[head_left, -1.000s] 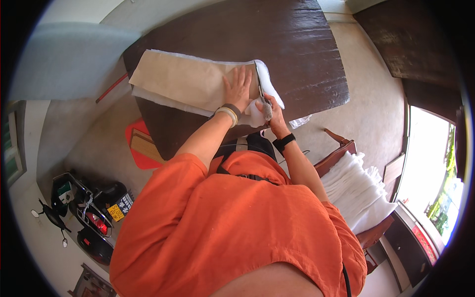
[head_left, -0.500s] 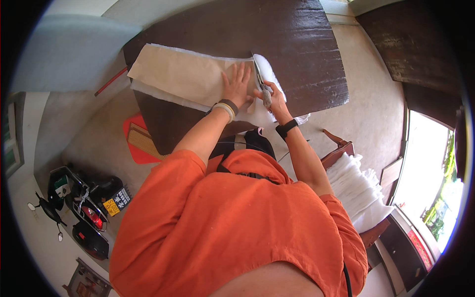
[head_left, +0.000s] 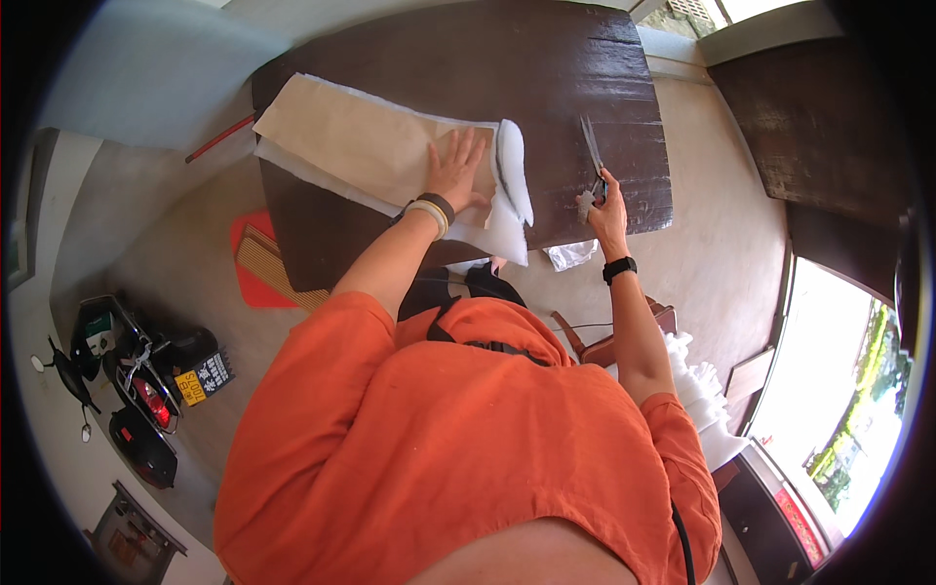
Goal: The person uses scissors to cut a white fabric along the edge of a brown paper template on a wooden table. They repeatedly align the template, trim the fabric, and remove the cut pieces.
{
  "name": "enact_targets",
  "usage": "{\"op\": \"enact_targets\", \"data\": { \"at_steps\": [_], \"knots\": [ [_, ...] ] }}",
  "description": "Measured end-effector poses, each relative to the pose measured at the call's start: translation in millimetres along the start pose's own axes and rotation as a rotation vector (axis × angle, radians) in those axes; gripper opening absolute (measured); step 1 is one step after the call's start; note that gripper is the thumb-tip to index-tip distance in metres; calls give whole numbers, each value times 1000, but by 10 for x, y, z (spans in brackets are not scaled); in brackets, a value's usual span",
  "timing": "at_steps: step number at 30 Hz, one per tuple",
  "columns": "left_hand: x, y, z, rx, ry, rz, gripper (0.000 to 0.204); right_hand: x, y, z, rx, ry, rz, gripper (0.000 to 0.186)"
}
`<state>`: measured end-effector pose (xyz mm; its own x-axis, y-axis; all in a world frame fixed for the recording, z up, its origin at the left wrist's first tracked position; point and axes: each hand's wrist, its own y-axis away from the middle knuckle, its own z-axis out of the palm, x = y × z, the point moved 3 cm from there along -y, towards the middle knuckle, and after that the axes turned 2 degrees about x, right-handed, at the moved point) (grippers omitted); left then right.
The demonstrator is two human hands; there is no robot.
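Our left hand (head_left: 455,175) lies flat, fingers spread, pressing the brown paper (head_left: 356,125) onto the white padding (head_left: 505,237). Our right hand (head_left: 610,213) grips the scissors (head_left: 594,156) by the handles, over the table (head_left: 468,58) and well apart from the padding. Paper and padding lie at the table's near edge. Beyond the paper's right end, a slit sets off a strip (head_left: 513,161), so that cut looks mostly made; we cannot tell whether its near end is through. White margins show along the long sides, seemingly untrimmed. Farther right, more batting (head_left: 700,390) drapes a chair (head_left: 624,343).
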<state>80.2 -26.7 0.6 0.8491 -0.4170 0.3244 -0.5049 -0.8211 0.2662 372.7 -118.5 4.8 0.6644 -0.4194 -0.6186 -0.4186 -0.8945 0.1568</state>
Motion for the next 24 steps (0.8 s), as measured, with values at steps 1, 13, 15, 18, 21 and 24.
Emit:
{"op": "enact_targets", "data": {
  "at_steps": [1,13,15,18,21,24],
  "knots": [
    [-1,0,-4,-2,1,1,114,25,-59,54,30,70,-76,72],
    [81,39,-93,-31,4,-10,110,-1044,-15,904,-192,66,-390,53],
    [91,40,-102,-70,-15,-25,109,-1034,-53,1060,-218,142,-392,42],
    [106,10,-86,-100,-87,-58,110,-816,-148,1037,-173,109,-359,19],
    [110,-5,-42,-83,-83,-83,111,-311,-221,597,-110,-158,-169,17],
    [108,-20,-17,-64,-93,-75,112,283,-86,-31,120,-363,-91,22]
  ]
}}
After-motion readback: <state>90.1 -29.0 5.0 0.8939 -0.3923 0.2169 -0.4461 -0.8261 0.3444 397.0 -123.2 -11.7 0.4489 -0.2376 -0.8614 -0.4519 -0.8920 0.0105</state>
